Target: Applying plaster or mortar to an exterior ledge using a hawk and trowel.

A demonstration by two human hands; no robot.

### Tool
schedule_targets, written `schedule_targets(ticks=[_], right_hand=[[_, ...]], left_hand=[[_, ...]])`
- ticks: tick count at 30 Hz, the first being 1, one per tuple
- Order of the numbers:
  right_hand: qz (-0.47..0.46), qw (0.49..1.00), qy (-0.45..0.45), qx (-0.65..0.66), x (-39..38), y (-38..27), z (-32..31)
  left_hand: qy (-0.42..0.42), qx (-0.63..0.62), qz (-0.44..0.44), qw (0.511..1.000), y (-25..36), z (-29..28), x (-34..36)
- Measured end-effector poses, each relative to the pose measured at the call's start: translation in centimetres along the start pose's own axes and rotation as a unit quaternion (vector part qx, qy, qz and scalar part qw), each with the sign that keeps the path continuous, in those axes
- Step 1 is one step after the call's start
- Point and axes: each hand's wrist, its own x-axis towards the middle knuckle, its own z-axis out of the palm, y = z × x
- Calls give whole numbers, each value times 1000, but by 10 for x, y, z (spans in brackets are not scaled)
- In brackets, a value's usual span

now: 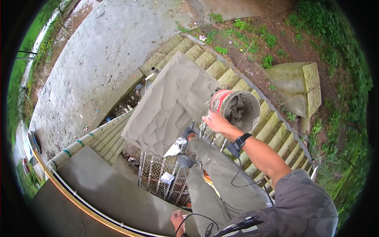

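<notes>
From here, mossy ribbed slope (285,143) backs the bucket (220,99); mesh platform (153,173) & shoes (187,161) sit below, black cable (233,179) by the legs. Mortar-coated block (164,104) lies beside bucket, long axis upper R to lower L. R hand (216,121) near bucket, fingers bent, grip unclear; L hand (178,219) low, can't tell fingers.

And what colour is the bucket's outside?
The bucket is red and whitish, clearest in the head view.

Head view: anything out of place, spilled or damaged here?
White scraps look like stray litter around the metal mesh near the shoes; whether they lie on or below it is unclear. The ridged grey mortar looks uneven but freshly spread, not damaged.
</notes>
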Motion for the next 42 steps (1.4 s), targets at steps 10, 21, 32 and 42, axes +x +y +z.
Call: schedule_targets(ticks=[10, 21, 32, 42], right_hand=[[130, 975, 84, -158, -22, 37, -46], [137, 979, 138, 53, -50, 47, 43], [-37, 993, -25, -110, -121, -22, 131], [87, 982, 103, -133, -80, 32, 38]], left_hand=[[29, 22, 7, 999, -35, -45, -7], [54, 5, 14, 998, -92, -72, -12], [52, 12, 33, 998, -144, -108, 2], [64, 25, 41, 997, -188, -152, 9]])
